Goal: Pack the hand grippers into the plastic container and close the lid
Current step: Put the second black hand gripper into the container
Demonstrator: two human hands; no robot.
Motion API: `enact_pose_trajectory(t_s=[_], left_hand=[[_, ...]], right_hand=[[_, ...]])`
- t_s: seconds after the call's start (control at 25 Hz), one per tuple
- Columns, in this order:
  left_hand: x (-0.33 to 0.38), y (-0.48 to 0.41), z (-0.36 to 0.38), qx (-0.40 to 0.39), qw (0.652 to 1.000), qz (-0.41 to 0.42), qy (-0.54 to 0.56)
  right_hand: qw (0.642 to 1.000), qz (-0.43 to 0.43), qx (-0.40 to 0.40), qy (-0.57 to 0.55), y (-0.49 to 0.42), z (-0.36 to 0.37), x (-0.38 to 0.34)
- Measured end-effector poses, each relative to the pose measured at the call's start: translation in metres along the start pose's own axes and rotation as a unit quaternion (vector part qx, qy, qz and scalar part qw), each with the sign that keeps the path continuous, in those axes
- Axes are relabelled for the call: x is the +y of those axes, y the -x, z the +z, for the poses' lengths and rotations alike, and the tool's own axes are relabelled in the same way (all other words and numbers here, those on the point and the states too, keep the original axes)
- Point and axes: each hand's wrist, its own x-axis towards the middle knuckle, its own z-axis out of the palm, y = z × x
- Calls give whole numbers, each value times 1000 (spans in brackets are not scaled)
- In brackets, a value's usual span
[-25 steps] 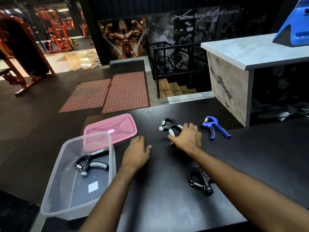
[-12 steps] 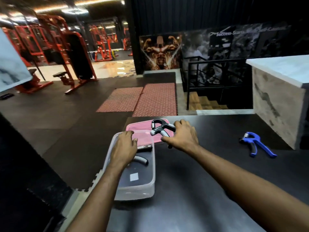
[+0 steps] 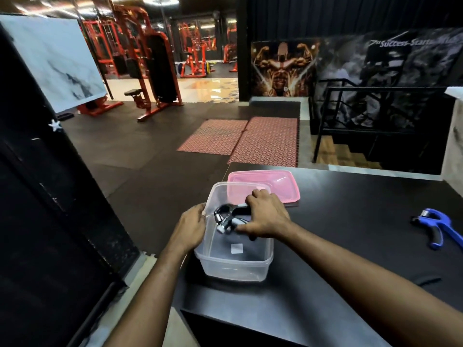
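A clear plastic container [image 3: 235, 267] stands on the black table near its left edge. My right hand [image 3: 265, 217] is over the container's opening, shut on a black and grey hand gripper [image 3: 225, 217] held inside its rim. My left hand [image 3: 190, 227] rests on the container's left wall. The pink lid [image 3: 280, 184] lies flat just behind the container. A blue hand gripper [image 3: 436, 225] lies on the table far to the right. The first gripper inside the container is hidden under my right hand.
The black table [image 3: 350, 221] ends close to the container on the left. A dark object [image 3: 427, 281] shows past my right forearm. Beyond the table are red floor mats [image 3: 240, 139], a stair railing [image 3: 375, 116] and red gym machines [image 3: 150, 71].
My right hand has carried the black and grey hand gripper from above the pink lid down into the container's opening. My left hand has shifted to the container's left wall. The view panned left.
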Motion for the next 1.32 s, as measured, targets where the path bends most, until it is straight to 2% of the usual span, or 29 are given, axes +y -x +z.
enact_pose_trajectory(t_s=[0.2, 0.4, 0.64, 0.8, 0.92, 1.04, 1.2, 1.32], left_hand=[[1, 6, 3, 15, 997, -33, 69], [0, 5, 5, 21, 994, -55, 95], [-2, 4, 7, 22, 993, -56, 103], [0, 4, 5, 19, 997, -36, 69], [10, 0, 2, 35, 999, 25, 10], [36, -12, 6, 69, 996, 60, -9], [80, -21, 30, 34, 993, 115, 20], [110, -17, 62, -5, 986, 163, 34]], right_hand=[[990, -45, -127, 50, 5, 13, -22], [973, -11, -221, 64, 8, 26, -37], [970, 31, -236, 47, 5, 36, -47], [971, 48, -231, 46, 5, 41, -49], [979, 76, -191, -12, 7, 32, -41], [983, 136, -53, -110, 5, 14, -23], [958, 223, 74, -162, 12, -10, 16], [929, 306, 115, -174, 35, -21, 54]])
